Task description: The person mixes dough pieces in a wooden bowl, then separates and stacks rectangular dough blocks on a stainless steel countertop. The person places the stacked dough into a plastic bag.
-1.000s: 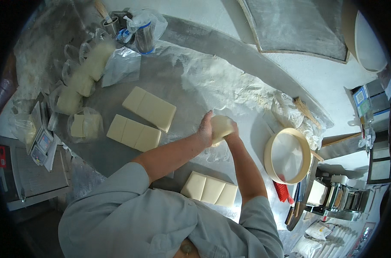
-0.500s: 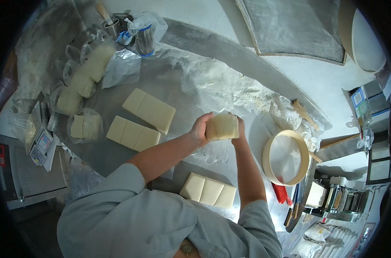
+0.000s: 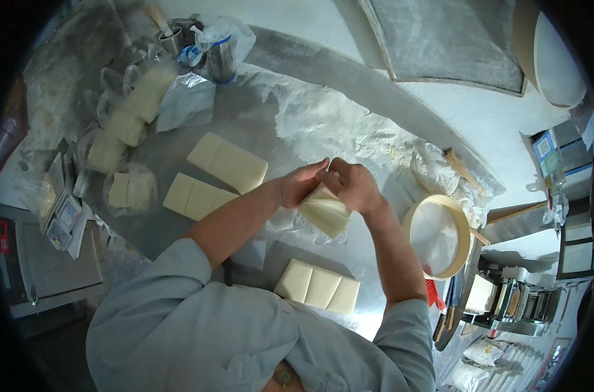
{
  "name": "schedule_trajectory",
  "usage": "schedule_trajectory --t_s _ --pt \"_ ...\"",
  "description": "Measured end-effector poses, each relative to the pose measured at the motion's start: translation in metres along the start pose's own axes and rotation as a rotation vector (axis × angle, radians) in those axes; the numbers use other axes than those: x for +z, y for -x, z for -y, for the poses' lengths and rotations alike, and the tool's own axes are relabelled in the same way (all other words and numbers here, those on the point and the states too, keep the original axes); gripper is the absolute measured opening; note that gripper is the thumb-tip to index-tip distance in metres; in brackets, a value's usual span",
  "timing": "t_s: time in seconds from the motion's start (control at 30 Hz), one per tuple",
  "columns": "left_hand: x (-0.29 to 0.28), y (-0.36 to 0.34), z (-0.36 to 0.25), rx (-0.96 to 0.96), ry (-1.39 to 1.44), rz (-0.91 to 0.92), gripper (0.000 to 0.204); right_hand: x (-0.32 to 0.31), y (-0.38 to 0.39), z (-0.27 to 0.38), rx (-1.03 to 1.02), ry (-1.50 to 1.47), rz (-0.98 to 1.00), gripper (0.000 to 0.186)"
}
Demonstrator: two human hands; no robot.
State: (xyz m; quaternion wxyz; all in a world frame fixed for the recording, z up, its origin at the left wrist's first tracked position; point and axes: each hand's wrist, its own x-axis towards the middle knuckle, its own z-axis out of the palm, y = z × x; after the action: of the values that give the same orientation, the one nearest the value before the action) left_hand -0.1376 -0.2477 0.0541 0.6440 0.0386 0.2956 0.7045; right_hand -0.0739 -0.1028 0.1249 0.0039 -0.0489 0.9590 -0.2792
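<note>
- Stack of pale sheets [image 3: 325, 214]: tilted between both hands, over the metal worktable [image 3: 244, 114], largest piece here.
- Flour spread [image 3: 336, 117]: white, powdery, along the worktable's far side.
- Round sieve [image 3: 464, 236]: pale rim, at the worktable's right.
- Far block [image 3: 228, 162], middle block [image 3: 197, 198], near block [image 3: 318, 286]: pale, lined across; first two at left, last by the near edge.
- Right hand [image 3: 357, 188]: fingers curled, pinching the stack's upper edge.
- Left hand [image 3: 299, 186]: alongside, upper left; fingers partly hidden, cannot tell whether spread or pinching.
- Handling, judged: probably dough, though blur obscures the layers; light, limp, soft, easily creased, sheets apt to slide. Best hold: full thickness at the upper edge, palm beneath.
</note>
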Motion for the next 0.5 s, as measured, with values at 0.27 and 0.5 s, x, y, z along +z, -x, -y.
schedule_trajectory --t_s 0.27,0.5 --pt "-0.024 -0.012 0.053 0.235 0.164 -0.01 0.045 0.062 0.023 -0.081 0.453 -1.27 -0.685 0.061" --pt "-0.011 -0.016 0.071 0.688 -0.052 -0.301 0.045 0.126 0.061 -0.008 0.264 -2.233 -0.449 0.062"
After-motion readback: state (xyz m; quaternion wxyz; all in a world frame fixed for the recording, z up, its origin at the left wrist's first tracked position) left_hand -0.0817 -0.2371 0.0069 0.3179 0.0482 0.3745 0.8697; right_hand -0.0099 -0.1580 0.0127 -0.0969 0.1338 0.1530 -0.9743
